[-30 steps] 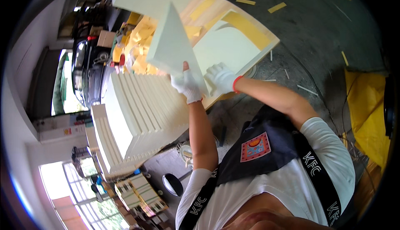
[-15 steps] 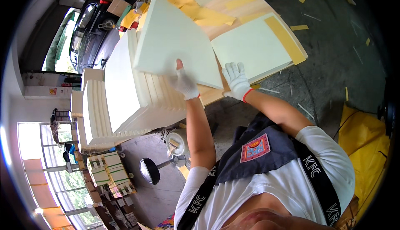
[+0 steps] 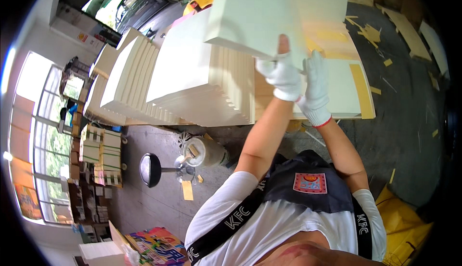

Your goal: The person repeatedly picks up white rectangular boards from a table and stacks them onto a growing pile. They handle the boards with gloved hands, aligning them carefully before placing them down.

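Observation:
A thick white board [image 3: 255,18] is raised at an angle over the worktable. My left hand [image 3: 283,76], in a white glove with the thumb tip bare, is closed on its near edge, thumb on the upper face. Close beside it, my gloved right hand [image 3: 315,88] has its fingers stretched flat at the board's near right corner; whether it touches the board I cannot tell. Just left of my hands stands a tall stack of similar white boards [image 3: 231,85]. Right of them, another white board [image 3: 339,85] lies on the table with a yellow strip [image 3: 361,90] along its right side.
More white board stacks [image 3: 132,73] stand farther left. A stool [image 3: 150,169] and a pale round bin [image 3: 209,153] are on the floor below the table edge. Yellow scraps [image 3: 369,35] litter the floor at right. A yellow sheet [image 3: 404,222] lies at lower right.
The raised board has moved right, from over the stack toward the board with the yellow strip, with my left hand on it. My hands are now close together. The view has turned.

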A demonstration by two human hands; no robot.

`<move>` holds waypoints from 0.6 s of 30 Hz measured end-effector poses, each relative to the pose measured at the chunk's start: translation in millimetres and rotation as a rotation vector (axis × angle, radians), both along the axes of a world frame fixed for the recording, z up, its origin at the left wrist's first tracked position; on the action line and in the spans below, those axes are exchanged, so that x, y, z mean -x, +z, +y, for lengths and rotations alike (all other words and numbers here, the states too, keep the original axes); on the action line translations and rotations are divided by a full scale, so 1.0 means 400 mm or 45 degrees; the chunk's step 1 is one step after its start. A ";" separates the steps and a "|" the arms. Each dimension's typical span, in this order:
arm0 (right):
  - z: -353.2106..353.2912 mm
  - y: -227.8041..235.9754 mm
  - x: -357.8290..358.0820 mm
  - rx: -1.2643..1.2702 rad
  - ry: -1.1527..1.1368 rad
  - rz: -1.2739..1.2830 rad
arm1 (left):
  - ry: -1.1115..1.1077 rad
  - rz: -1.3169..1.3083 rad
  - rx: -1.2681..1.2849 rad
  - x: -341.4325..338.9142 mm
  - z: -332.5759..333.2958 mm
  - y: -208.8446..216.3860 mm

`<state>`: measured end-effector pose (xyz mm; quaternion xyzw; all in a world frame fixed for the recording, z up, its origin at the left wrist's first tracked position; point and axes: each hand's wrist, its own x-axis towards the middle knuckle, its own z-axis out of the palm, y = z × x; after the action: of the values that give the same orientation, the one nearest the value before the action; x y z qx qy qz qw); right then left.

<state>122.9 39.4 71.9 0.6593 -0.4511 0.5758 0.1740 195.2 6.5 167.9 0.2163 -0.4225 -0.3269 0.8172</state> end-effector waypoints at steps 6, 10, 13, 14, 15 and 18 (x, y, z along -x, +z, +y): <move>0.003 0.069 0.063 -0.115 0.512 -0.811 | -0.336 -0.208 0.273 0.049 0.125 0.128; 0.022 0.209 0.093 -0.126 0.669 -1.226 | 0.252 -1.145 0.834 -0.118 0.126 0.232; 0.002 0.339 0.076 -0.170 0.766 -1.124 | 0.756 -1.326 0.632 -0.384 0.057 0.270; -0.016 0.370 0.057 -0.211 0.751 -0.930 | 0.819 -1.308 0.430 -0.487 0.037 0.273; -0.035 0.393 0.027 -0.244 0.559 -0.492 | 0.197 -0.915 0.245 -0.595 0.012 0.265; -0.136 0.417 -0.063 -0.084 0.286 0.194 | -0.039 -0.797 -0.091 -0.789 -0.002 0.300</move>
<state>148.1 -15.0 238.5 0.7528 -0.3786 0.5249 0.1202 510.8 5.7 287.9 0.3286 -0.6449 -0.2715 0.6344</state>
